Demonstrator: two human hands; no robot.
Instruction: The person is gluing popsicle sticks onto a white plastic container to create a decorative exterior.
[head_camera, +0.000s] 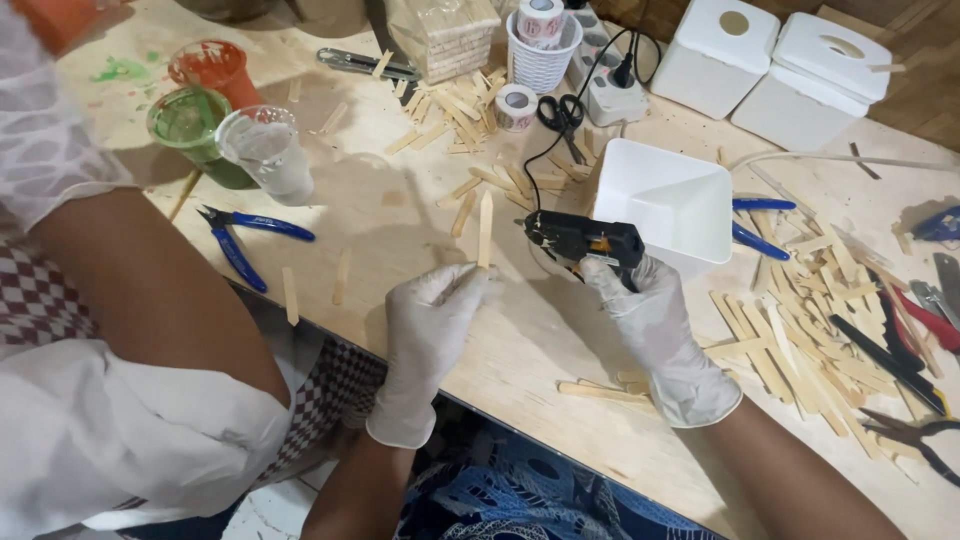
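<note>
Fingers (462, 278) of the gloved left hand (432, 325) are pinched on an upright wooden stick (485, 230); just beside it, a black glue gun (585, 242) is gripped by the gloved right hand (655, 325).

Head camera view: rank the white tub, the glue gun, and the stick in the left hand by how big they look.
1. White tub, clearly largest.
2. Glue gun.
3. Stick, thinnest. It looks about as long as the gun, so that ranking is unsure.

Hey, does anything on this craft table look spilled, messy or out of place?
Yes. Green paint is smeared on the table beside the orange-stained cup. Wooden sticks lie scattered loose by the right hand, which holds a glue gun. Nothing looks broken.
</note>
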